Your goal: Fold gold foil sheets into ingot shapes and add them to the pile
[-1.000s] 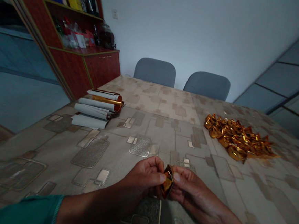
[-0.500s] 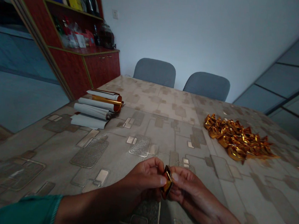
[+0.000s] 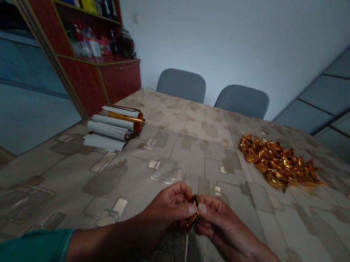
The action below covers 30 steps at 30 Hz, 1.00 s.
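Inspection finds a beige patterned vinyl tablecloth (image 3: 50,169) beneath your hands. White-backed gold foil rolls (image 3: 113,127) lie ahead-left of them, and a heap of twisted gold foil pieces (image 3: 277,163) ahead-right. Your left hand (image 3: 168,211) and right hand (image 3: 224,223) pinch one folded gold foil piece (image 3: 193,214) between them.

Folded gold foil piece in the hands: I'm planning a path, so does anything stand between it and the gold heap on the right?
Nothing visible does. Between the folded gold foil piece, held by the left hand and right hand, and the gold foil heap, only the patterned table cover shows.
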Each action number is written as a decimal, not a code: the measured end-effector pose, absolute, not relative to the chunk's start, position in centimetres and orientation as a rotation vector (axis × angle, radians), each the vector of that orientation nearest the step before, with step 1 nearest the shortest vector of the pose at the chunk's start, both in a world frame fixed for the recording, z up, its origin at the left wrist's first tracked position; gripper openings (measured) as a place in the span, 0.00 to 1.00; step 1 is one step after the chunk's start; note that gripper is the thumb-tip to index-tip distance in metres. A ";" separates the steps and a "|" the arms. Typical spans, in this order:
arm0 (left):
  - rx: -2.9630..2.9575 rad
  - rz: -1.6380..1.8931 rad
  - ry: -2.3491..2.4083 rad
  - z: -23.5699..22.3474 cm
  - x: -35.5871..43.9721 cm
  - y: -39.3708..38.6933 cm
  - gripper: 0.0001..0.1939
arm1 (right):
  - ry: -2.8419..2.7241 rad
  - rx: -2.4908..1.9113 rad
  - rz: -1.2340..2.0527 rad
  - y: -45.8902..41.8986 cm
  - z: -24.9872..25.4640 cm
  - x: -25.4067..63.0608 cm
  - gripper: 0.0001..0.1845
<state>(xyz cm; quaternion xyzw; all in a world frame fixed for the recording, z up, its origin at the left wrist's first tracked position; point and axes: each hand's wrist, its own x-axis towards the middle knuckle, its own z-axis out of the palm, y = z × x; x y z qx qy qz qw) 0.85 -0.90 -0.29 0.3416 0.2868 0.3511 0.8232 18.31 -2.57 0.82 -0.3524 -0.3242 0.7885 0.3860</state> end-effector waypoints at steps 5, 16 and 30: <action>0.730 0.743 0.588 -0.6 0.9 -0.8 0.19 | -0.803 -0.875 2.021 -2.6 0.8 18.3 0.19; 0.746 0.771 0.620 -0.5 1.1 -0.7 0.20 | -0.793 -0.914 2.006 -2.6 0.7 18.4 0.18; 0.717 0.745 0.693 0.5 1.0 -0.8 0.16 | -0.780 -0.919 2.008 -2.4 0.7 18.4 0.19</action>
